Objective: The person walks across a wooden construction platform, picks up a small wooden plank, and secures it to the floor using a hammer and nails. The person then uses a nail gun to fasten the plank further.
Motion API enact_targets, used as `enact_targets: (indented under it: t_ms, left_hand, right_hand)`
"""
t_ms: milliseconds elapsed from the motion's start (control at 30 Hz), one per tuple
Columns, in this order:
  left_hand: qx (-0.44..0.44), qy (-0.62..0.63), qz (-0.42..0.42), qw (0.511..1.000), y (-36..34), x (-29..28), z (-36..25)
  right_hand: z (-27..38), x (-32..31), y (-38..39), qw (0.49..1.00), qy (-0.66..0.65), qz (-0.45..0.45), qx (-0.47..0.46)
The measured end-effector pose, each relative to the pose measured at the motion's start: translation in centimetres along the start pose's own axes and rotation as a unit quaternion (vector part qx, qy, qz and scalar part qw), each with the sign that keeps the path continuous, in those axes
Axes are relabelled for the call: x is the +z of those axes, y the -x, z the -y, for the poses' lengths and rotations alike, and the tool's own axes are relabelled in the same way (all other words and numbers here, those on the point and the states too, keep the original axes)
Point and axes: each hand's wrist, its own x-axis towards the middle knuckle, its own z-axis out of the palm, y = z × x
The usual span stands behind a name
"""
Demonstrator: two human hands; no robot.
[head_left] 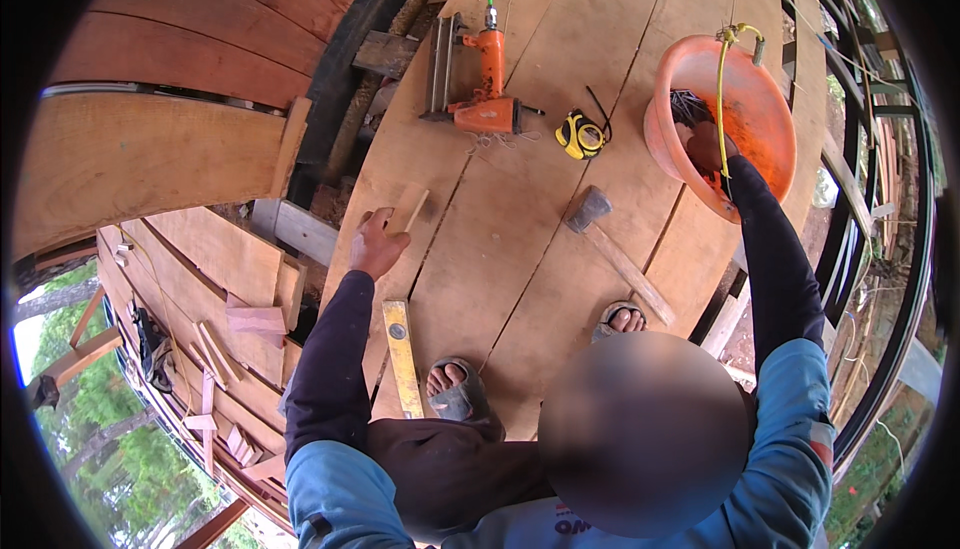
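Observation:
My left hand point(378, 242) grips a small light wooden block point(408, 207) over the planks point(520, 249). My right hand point(708, 147) reaches inside an orange plastic bucket point(765, 144) beside a dark pile of nails point(688, 109); its fingertips are hidden. A yellow rope point(725, 59) is tied to the bucket's rim. Between my hands lie a hammer point(625, 269) with a wooden handle and a yellow-black tape measure point(580, 137). An orange nail gun point(485, 99) with a green hose rests farther up, and a yellow spirit level point(403, 369) lies below my left hand.
My sandaled feet point(450, 384) are on the curved plank surface. Reddish boards point(200, 19) and a loose board point(150, 164) are at upper left, stacked offcuts point(250, 319) at lower left. Gaps, beams and dark rails point(880, 249) border the right side, with trees beyond.

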Motion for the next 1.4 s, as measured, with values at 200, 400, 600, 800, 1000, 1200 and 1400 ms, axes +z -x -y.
enact_targets:
  t_ms: [200, 400, 600, 800, 1000, 1200, 1400]
  left_hand:
    - [0.018, -0.021, 0.006, 1.000, 2.3, -1.0, 5.8]
    - [0.003, -0.034, 0.001, 0.999, 2.5, -0.2, 6.2]
    - [0.067, 0.055, -0.078, 0.993, 0.6, -3.1, -2.0]
    - [0.141, 0.402, 0.024, 0.904, 1.6, -6.6, -18.5]
    - [0.134, 0.502, 0.063, 0.852, 4.4, -7.9, -19.0]
    - [0.004, 0.435, 0.005, 0.900, 5.7, -7.0, -10.1]
    - [-0.154, 0.289, -0.038, 0.944, 7.0, -4.3, 2.9]
  right_hand:
    - [2.6, -5.0, 4.8, 0.962, -0.263, -0.064, 0.021]
    - [1.3, -5.7, 11.4, 0.676, -0.724, -0.127, 0.044]
    - [4.6, -7.3, 14.7, 0.515, -0.835, -0.124, -0.149]
    - [16.3, -8.8, 15.8, 0.533, -0.777, 0.081, -0.325]
    - [27.9, -3.3, 14.4, 0.587, -0.743, 0.268, -0.181]
    - [29.4, 2.1, 15.1, 0.549, -0.703, 0.372, -0.258]
    - [21.2, 8.4, 14.8, 0.752, -0.569, 0.305, -0.134]
